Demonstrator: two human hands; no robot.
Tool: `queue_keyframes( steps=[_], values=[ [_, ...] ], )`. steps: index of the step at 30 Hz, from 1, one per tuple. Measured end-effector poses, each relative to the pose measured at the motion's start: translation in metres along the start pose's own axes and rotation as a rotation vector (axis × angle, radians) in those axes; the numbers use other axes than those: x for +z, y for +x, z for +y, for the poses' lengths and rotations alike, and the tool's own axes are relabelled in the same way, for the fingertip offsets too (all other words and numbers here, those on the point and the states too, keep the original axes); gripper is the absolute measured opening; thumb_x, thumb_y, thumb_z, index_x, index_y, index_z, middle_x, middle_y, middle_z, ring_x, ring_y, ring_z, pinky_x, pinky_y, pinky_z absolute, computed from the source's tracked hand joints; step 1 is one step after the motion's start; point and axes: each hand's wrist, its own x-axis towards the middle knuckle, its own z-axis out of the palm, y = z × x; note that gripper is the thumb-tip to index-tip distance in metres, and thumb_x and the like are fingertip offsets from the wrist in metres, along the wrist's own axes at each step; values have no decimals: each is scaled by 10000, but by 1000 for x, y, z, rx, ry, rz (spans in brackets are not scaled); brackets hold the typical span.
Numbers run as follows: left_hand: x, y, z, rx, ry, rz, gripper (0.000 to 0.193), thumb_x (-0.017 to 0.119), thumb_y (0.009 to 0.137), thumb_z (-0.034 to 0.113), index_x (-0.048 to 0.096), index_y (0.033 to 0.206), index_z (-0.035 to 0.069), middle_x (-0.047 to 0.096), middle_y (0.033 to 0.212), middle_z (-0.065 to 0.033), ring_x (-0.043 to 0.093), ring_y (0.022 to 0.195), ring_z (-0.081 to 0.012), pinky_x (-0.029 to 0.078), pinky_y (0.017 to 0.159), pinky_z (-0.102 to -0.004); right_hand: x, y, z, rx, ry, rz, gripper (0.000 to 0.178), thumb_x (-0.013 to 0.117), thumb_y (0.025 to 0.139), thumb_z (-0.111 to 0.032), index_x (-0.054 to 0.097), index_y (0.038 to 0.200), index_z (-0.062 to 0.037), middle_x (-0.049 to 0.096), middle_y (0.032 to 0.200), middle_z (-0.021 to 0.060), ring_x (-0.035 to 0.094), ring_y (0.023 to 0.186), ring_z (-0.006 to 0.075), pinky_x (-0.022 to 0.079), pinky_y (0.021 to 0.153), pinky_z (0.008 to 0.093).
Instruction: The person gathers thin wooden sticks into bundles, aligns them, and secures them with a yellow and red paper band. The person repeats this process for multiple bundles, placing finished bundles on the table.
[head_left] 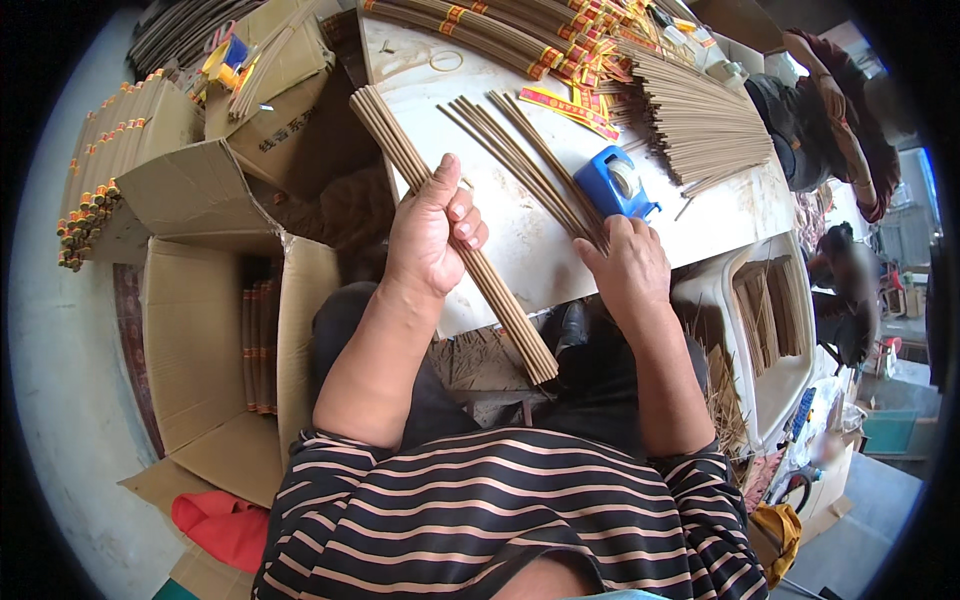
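Observation:
My left hand [432, 228] is wrapped round a bundle of thin brown incense sticks [508, 312], thumb lying along it. The bundle slants from the table's left edge down over my lap. My right hand [634, 268] is at the lower edge of a blue tape dispenser [612, 184], thumb apart from the fingers; the fingertips are partly hidden. Several loose incense sticks [520, 165] lie on the white table [480, 262], their near ends beside my right thumb. Red and yellow paper labels [570, 110] lie beyond the dispenser.
A fanned pile of sticks [710, 125] covers the table's right. Banded bundles [470, 38] lie at the back. An open cardboard box [200, 340] with bundles stands at left. At right are a white bin [740, 350] of sticks and other people, one person's arm [845, 135] near the table.

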Motion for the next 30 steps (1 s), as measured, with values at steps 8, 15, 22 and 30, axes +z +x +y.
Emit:
queue_keyframes(
  steps=[8, 15, 22, 30],
  values=[
    [-6, 7, -8, -71, -15, -7, 292, 664, 821, 329, 464, 695, 157, 389, 526, 39, 381, 434, -90, 324, 418, -241, 5, 0, -1, -42, 36, -84, 327, 662, 763, -274, 561, 902, 5, 568, 948, 179, 529, 934, 329, 425, 823, 411],
    [-10, 11, -11, -129, -67, -1, 283, 657, 827, 323, 456, 716, 158, 385, 531, 37, 374, 433, -90, 311, 417, -240, 16, 2, 8, -112, 24, -52, 244, 627, 777, -212, 559, 878, -1, 582, 880, 179, 554, 872, 335, 439, 792, 417],
    [-11, 12, -11, -172, -112, -53, 291, 661, 824, 314, 453, 724, 137, 420, 528, 14, 379, 415, -115, 314, 417, -247, 21, 12, 4, -117, -68, -79, 197, 571, 789, -180, 539, 831, 11, 589, 848, 198, 577, 835, 346, 467, 748, 426],
    [-3, 7, -9, -167, -98, 78, 280, 700, 786, 309, 498, 775, 116, 527, 640, -48, 521, 540, -158, 474, 527, -282, 35, 19, 8, -208, -122, 2, 122, 491, 825, -119, 497, 860, -2, 583, 859, 200, 593, 803, 347, 484, 719, 434]
  ],
)
